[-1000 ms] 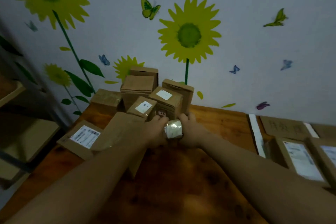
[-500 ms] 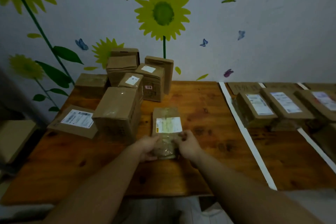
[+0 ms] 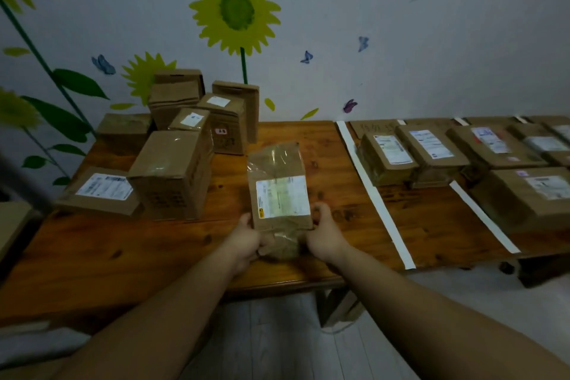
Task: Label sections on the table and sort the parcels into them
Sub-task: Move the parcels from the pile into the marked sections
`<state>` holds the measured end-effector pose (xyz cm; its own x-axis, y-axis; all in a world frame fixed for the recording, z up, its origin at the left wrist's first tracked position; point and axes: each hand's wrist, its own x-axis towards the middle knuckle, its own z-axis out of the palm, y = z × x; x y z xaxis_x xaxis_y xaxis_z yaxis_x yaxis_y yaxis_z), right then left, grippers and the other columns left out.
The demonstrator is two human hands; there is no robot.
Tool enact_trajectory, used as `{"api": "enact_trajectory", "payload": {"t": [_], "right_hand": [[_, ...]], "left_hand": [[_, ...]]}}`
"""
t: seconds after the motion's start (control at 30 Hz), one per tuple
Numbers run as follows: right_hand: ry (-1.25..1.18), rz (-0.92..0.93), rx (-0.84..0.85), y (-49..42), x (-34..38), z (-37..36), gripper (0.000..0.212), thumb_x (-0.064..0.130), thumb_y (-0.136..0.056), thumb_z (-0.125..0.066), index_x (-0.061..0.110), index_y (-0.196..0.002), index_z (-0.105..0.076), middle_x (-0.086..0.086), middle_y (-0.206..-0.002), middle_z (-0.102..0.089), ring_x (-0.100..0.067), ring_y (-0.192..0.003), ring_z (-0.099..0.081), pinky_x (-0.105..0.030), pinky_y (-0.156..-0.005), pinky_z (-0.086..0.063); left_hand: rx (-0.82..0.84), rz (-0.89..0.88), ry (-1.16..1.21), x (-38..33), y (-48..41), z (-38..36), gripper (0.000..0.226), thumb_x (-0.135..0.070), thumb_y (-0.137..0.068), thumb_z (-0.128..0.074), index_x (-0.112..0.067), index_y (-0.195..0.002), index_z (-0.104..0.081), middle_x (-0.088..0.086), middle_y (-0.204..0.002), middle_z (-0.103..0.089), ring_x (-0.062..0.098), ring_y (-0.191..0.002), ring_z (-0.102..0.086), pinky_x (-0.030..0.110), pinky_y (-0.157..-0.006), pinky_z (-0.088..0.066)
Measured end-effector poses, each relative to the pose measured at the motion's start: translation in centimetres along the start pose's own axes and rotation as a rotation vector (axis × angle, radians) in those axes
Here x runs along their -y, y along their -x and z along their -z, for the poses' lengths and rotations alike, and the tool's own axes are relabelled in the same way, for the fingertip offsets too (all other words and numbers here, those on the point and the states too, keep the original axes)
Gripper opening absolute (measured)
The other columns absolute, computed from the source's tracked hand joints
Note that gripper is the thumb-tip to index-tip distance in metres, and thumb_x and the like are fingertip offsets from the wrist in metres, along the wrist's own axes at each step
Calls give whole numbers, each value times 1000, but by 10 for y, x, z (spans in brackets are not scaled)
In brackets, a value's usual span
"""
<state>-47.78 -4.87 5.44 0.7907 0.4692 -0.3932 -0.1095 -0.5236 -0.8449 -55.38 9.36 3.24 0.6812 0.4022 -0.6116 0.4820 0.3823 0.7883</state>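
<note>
Left grip (image 3: 246,241) and right grip (image 3: 327,234) curl round the near end of a film-wrapped parcel (image 3: 279,188), thumbs on top, holding it label-up near the middle of the table's (image 3: 92,256) front edge. Held by one end only, the slick wrap could slip and the far end sag. Unsorted boxes (image 3: 175,170) crowd the back left corner. Bare wood lies open rightward to a white tape strip (image 3: 374,194). Beyond it sorted parcels (image 3: 431,148) sit close together, so a careless swing could nudge them or scuff the tape.
</note>
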Motion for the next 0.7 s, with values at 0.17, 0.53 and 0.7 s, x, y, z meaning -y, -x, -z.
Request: {"api": "enact_trajectory", "payload": {"t": [0.17,0.53,0.7], "right_hand": [[79,156,-169,22,-3,61,53,-2,-80,-62,34,-104,-32,-2,-112,-57,-19,-100,-58,-41,-85,-55],[-19,220,-264,63,-73,238,50,17,-89,-62,33,-125,-32,8,-116,-54,-15,-106,-55,-35,-86,-52],[-157,173,-284,75,-111,300,40,18,-93,-55,24,-130,-43,10,-111,-54,-12,-104,-53,-26,-85,-41]], "left_hand": [[-24,-206,27,-30,24,-71,62,16,-80,-50,-23,-125,-37,8,-111,-62,26,-96,-60,47,-88,-50],[-13,-363,-172,-17,63,-261,53,6,-81,-56,-21,-124,-40,8,-113,-60,25,-102,-57,41,-89,-49],[102,-318,-203,-2,70,-331,43,-3,-87,-60,-20,-124,-44,5,-102,-62,18,-85,-62,27,-66,-50]]}}
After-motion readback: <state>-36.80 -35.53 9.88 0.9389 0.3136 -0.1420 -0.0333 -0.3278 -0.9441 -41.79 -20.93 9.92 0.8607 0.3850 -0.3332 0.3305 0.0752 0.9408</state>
